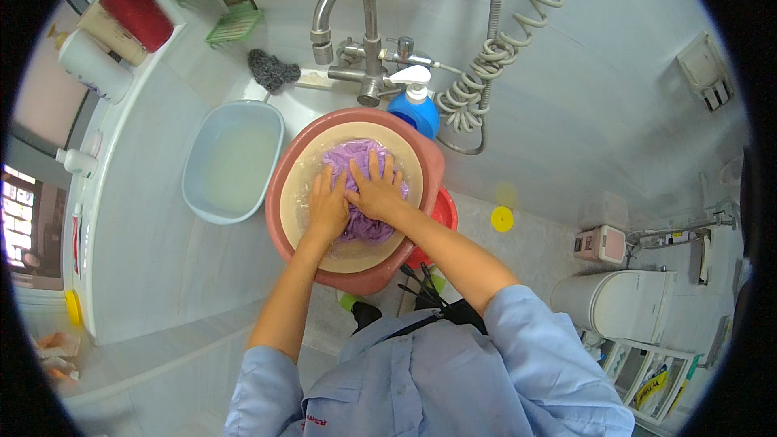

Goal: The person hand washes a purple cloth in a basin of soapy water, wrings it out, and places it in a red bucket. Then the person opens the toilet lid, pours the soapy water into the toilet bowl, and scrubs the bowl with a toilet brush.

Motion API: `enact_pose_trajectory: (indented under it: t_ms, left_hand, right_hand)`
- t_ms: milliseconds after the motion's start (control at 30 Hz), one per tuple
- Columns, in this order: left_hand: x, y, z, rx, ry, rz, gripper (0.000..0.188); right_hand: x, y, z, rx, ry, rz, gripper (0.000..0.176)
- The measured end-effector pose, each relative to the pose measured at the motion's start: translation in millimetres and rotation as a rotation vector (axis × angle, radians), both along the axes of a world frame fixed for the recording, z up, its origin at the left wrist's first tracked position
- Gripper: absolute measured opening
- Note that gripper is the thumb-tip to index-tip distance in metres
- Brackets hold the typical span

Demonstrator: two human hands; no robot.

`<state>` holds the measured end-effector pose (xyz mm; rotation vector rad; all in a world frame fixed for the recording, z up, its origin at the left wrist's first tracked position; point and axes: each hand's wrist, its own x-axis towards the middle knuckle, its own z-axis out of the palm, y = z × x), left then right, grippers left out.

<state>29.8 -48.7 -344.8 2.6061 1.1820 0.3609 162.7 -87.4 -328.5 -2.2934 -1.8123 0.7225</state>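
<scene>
Wet purple cloth (364,224) lies bunched in water inside a round pink basin (280,194) with a cream interior. My left hand (328,206) rests on the cloth's left side, its fingers pointing away from me. My right hand (377,191) lies spread over the middle and right of the cloth, the thumb close to the left hand. Both hands press flat from above, and neither is seen gripping a fold. The cloth's underside is hidden.
A light blue tub (234,164) of cloudy water stands left of the basin. Behind are a curved faucet (367,42), a blue pump bottle (417,110) and a dark mesh scrubber (272,70). Coiled hose (479,73) hangs at right. Part of a red basin (446,209) shows below.
</scene>
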Motion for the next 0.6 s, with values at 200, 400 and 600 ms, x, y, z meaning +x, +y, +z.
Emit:
enact_pose_trajectory:
  t_ms: [200, 400, 600]
  left_hand:
    - [8.9, -1.4, -8.2, -0.061, 0.152, 0.025, 0.052]
    - [4.8, 2.2, -34.0, 0.104, 0.043, 0.021, 0.043]
    - [6.8, 36.5, -48.0, -0.679, -0.904, 0.334, 0.030]
  right_hand:
    - [-1.5, -1.1, -26.5, 0.037, -0.093, 0.031, 0.062]
    - [-6.5, 3.1, -22.4, 0.034, -0.254, 0.079, 0.054]
    - [0.3, 16.1, -21.6, 0.418, 0.235, -0.176, 0.035]
